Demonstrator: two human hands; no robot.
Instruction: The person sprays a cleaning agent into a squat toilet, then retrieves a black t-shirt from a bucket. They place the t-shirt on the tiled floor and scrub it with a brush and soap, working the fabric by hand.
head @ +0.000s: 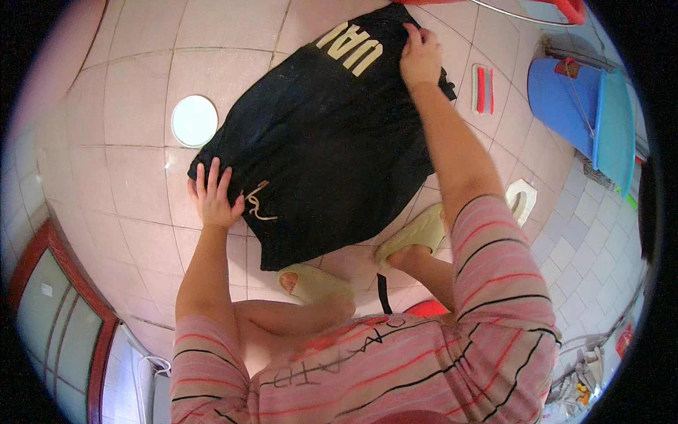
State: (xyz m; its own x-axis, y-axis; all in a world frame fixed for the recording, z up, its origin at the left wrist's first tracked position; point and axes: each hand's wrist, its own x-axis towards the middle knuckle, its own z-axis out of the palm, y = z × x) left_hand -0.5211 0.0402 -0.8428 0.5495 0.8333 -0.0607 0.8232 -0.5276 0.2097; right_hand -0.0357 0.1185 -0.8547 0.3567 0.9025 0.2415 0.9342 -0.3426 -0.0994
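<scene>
A black garment (328,143) with large pale printed letters and a knotted beige drawstring (257,204) lies spread on the pink floor tiles in front of me. My left hand (214,199) rests with spread fingers on its left edge, beside the drawstring. At the upper right end of the cloth, near the letters, is my right hand (422,55), its fingers bent onto the fabric. Whether they pinch it cannot be told. A round white disc, perhaps a lid (194,121), lies beside the garment's left side.
A red and grey brush-like item (483,89) lies right of the garment. Further right stand a blue container (564,100) and a turquoise basin (614,132). A white plastic piece (521,201) is near my right arm. My slippers (318,285) touch the near side. A red-framed door (58,318) is lower left.
</scene>
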